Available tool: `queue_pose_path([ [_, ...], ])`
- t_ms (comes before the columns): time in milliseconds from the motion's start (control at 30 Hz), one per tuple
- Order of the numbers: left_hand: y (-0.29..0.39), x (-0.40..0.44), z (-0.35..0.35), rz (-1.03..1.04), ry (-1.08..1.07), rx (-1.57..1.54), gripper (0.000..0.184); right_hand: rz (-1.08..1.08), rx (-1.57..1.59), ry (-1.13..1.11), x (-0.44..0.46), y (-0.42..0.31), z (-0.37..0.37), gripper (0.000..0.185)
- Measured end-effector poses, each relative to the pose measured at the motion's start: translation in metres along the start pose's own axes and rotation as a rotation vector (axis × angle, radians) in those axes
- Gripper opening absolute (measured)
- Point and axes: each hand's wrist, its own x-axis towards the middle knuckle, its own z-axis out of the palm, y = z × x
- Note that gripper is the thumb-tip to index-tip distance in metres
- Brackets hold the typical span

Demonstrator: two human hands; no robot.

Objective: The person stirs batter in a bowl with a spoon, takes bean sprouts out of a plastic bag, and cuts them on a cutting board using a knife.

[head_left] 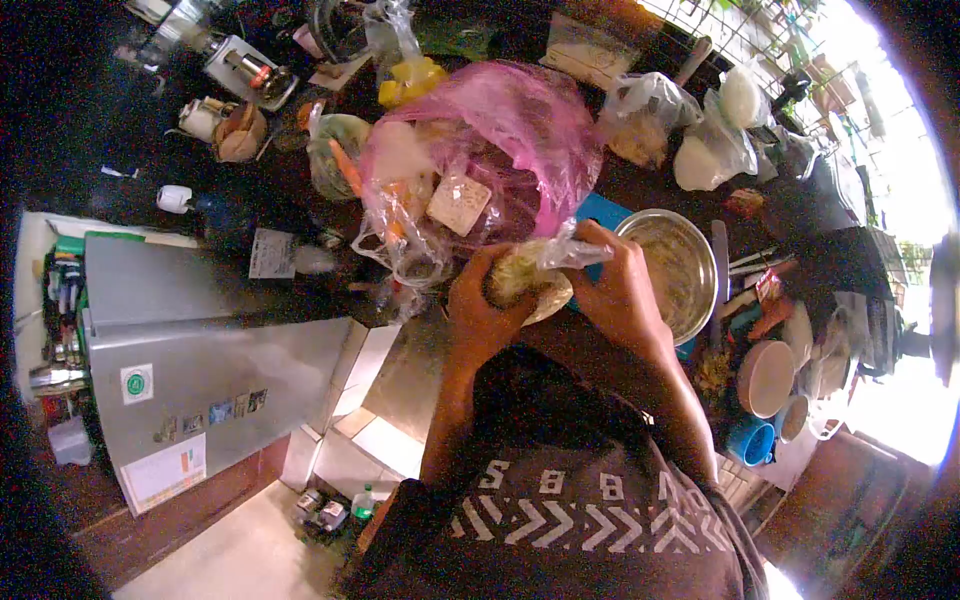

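Note:
My left hand [474,300] is wrapped round a small clear plastic bag [518,268] with pale yellow-green contents that I cannot make out. The fingers of my right hand [622,285] are closed on the gathered, twisted end of the same bag. Just below it shows a pale rounded thing [553,298], partly hidden by my left hand. Beyond my hands lies a large pink plastic bag [545,110], its mouth open. A whitish block in clear wrap [460,205] rests at its near side. Right of my right hand stands a metal bowl [705,245] with pale residue inside.
A blue board [600,210] lies partly under the bowl. Clear bags [705,155] stand at the back right. Carrots [346,166] poke from a bag at left. A blue cup [750,440] sits at right. The fridge [220,370] is at my left.

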Motion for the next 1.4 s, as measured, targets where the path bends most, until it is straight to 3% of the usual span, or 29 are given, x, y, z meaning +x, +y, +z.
queue_pose_path([
  [67, -0.004, 0.001, 0.007, 0.039, -0.038, -0.063, 0.055, -0.100, -0.121, 0.143, -0.002, 0.010, 0.003, 0.022],
  [167, -0.033, 0.000, 0.025, 0.177, -0.034, -0.079, 0.052, -0.110, -0.230, 0.122, -0.002, 0.021, 0.001, 0.022],
  [367, -0.027, 0.017, 0.029, 0.185, -0.154, -0.107, 0.038, -0.179, -0.348, 0.195, -0.003, 0.034, 0.001, 0.022],
  [467, -0.006, 0.027, 0.030, 0.455, 0.019, 0.296, 0.034, -0.161, -0.350, 0.213, -0.006, 0.037, -0.003, 0.021],
  [600, 0.005, 0.038, 0.034, 0.437, -0.026, 0.389, 0.029, -0.020, -0.193, 0.124, -0.012, 0.030, -0.014, 0.020],
  [700, 0.011, 0.044, 0.042, 0.468, 0.008, 0.348, 0.028, -0.090, -0.240, 0.165, -0.013, 0.036, -0.012, 0.019],
  [900, 0.017, 0.037, 0.044, 0.469, 0.039, 0.326, 0.027, -0.017, -0.275, 0.121, -0.009, 0.027, -0.018, 0.017],
  [1100, -0.001, 0.028, 0.049, 0.365, 0.091, 0.327, 0.028, -0.113, -0.326, 0.050, -0.009, 0.033, -0.013, 0.023],
  [1200, -0.002, 0.030, 0.050, 0.461, 0.045, 0.150, 0.032, -0.082, -0.403, -0.009, -0.007, 0.029, -0.009, 0.027],
  [1300, 0.006, 0.026, 0.043, 0.329, 0.103, 0.110, 0.035, -0.053, -0.374, 0.056, -0.009, 0.032, -0.005, 0.026],
  [1367, 0.008, 0.023, 0.034, -0.073, -0.045, 0.032, 0.038, -0.043, -0.358, 0.034, -0.012, 0.033, -0.006, 0.027],
  [1400, 0.002, 0.024, 0.030, -0.100, -0.155, 0.072, 0.038, -0.045, -0.344, 0.002, -0.012, 0.034, -0.007, 0.028],
])
